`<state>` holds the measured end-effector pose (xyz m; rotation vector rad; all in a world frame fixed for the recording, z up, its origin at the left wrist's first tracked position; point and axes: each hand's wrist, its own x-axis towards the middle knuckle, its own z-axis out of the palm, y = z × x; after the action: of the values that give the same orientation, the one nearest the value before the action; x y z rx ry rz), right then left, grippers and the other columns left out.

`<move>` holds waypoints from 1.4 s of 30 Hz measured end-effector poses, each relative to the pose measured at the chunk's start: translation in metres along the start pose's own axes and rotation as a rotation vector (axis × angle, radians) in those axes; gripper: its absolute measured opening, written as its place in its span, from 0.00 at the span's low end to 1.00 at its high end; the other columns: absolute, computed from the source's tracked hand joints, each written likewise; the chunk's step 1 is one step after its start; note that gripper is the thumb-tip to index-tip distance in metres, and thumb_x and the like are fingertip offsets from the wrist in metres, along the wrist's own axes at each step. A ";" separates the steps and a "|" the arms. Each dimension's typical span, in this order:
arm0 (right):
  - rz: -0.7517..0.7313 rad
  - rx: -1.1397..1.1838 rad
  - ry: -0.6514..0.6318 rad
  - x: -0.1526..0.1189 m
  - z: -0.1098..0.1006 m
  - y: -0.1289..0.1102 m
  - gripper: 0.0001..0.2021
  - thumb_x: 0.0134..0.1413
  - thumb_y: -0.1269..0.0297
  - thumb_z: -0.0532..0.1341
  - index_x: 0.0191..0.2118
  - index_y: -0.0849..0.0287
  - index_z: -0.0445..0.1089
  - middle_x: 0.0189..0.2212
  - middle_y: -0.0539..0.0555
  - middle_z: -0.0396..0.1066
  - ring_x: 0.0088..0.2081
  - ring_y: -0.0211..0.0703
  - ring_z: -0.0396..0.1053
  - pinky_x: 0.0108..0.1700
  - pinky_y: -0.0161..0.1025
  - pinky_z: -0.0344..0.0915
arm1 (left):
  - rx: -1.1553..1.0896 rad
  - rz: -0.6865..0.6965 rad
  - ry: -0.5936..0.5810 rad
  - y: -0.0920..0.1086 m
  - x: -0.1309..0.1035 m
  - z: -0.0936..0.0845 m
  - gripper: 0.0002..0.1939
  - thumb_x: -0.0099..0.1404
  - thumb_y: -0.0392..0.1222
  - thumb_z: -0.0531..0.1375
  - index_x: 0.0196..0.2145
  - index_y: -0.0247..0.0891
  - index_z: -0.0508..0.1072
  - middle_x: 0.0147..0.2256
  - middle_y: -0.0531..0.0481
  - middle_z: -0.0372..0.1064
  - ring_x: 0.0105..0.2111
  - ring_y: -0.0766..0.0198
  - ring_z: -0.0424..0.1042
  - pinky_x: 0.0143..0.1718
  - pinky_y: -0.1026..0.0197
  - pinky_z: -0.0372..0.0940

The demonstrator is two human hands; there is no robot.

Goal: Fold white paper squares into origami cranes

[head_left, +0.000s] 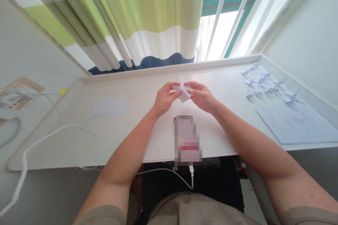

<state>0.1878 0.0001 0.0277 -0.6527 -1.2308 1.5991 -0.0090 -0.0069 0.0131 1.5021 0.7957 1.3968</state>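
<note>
A small folded white paper (182,93) is held up above the middle of the desk, with one point sticking upward between the hands. My left hand (165,99) pinches its left side between thumb and fingers. On the right side, my right hand (202,95) grips it the same way. Just below the hands, toward the desk's front edge, lies a phone (188,139) with a blurred screen. Several folded paper cranes (270,89) stand in a group at the back right. Flat white paper sheets (101,106) lie at the left.
A written sheet stack (298,123) lies on the right of the white desk (137,74), below the cranes. White cables (68,126) cross the left side from a wall socket (18,95). A charging plug (191,171) hangs from the phone. Curtains (148,7) hang behind.
</note>
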 end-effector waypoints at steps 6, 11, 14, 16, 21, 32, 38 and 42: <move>-0.017 -0.029 -0.010 -0.001 0.001 0.000 0.20 0.45 0.53 0.80 0.44 0.49 0.80 0.43 0.53 0.80 0.47 0.51 0.77 0.53 0.53 0.74 | 0.110 0.022 0.031 -0.002 -0.001 0.001 0.21 0.57 0.51 0.77 0.47 0.47 0.80 0.48 0.48 0.79 0.52 0.54 0.76 0.56 0.48 0.72; -0.036 -0.098 -0.018 0.000 0.001 0.005 0.23 0.41 0.54 0.82 0.44 0.50 0.79 0.40 0.52 0.80 0.43 0.49 0.78 0.55 0.54 0.73 | 0.105 0.053 0.068 -0.005 0.000 -0.001 0.16 0.60 0.51 0.76 0.44 0.46 0.83 0.46 0.48 0.79 0.51 0.55 0.77 0.56 0.46 0.72; -0.092 -0.202 0.021 0.001 0.000 0.009 0.23 0.43 0.52 0.81 0.44 0.50 0.77 0.42 0.52 0.79 0.44 0.50 0.77 0.55 0.54 0.73 | 0.103 0.061 0.074 -0.007 0.001 -0.002 0.15 0.60 0.51 0.76 0.42 0.46 0.84 0.46 0.48 0.79 0.50 0.55 0.78 0.56 0.47 0.73; -0.177 -0.345 0.075 0.001 0.000 0.010 0.21 0.46 0.51 0.80 0.43 0.50 0.76 0.43 0.53 0.78 0.47 0.52 0.76 0.56 0.56 0.73 | 0.104 0.062 0.084 -0.008 0.002 -0.003 0.15 0.60 0.51 0.76 0.42 0.46 0.85 0.45 0.48 0.79 0.50 0.56 0.78 0.55 0.47 0.73; -0.429 -0.619 0.173 -0.001 -0.002 0.010 0.14 0.55 0.55 0.75 0.42 0.47 0.74 0.48 0.54 0.76 0.55 0.56 0.72 0.63 0.61 0.67 | 0.071 0.028 0.130 -0.010 0.003 -0.005 0.16 0.59 0.51 0.76 0.43 0.45 0.84 0.47 0.47 0.80 0.51 0.54 0.78 0.56 0.46 0.73; -0.644 -0.882 0.084 0.000 -0.003 0.015 0.08 0.61 0.60 0.71 0.44 0.50 0.76 0.45 0.54 0.78 0.49 0.54 0.74 0.56 0.59 0.71 | -0.097 -0.061 0.176 -0.007 0.003 -0.001 0.22 0.55 0.51 0.79 0.45 0.41 0.84 0.41 0.46 0.82 0.44 0.57 0.80 0.49 0.51 0.75; -0.618 -0.898 0.105 -0.002 0.001 0.018 0.05 0.62 0.61 0.70 0.43 0.50 0.77 0.43 0.53 0.79 0.46 0.52 0.75 0.52 0.56 0.73 | -0.148 -0.110 0.159 -0.004 0.001 0.002 0.23 0.53 0.50 0.80 0.45 0.42 0.84 0.39 0.48 0.81 0.40 0.59 0.79 0.46 0.52 0.75; -0.545 -0.830 0.117 -0.005 0.005 0.019 0.02 0.65 0.62 0.67 0.42 0.51 0.78 0.38 0.51 0.80 0.42 0.49 0.77 0.49 0.53 0.73 | -0.204 -0.129 0.150 -0.003 0.001 0.003 0.23 0.52 0.48 0.81 0.44 0.43 0.84 0.38 0.50 0.81 0.39 0.62 0.78 0.45 0.55 0.74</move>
<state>0.1789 -0.0063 0.0114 -0.8013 -1.7942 0.5586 -0.0056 -0.0052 0.0113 1.1808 0.8009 1.4582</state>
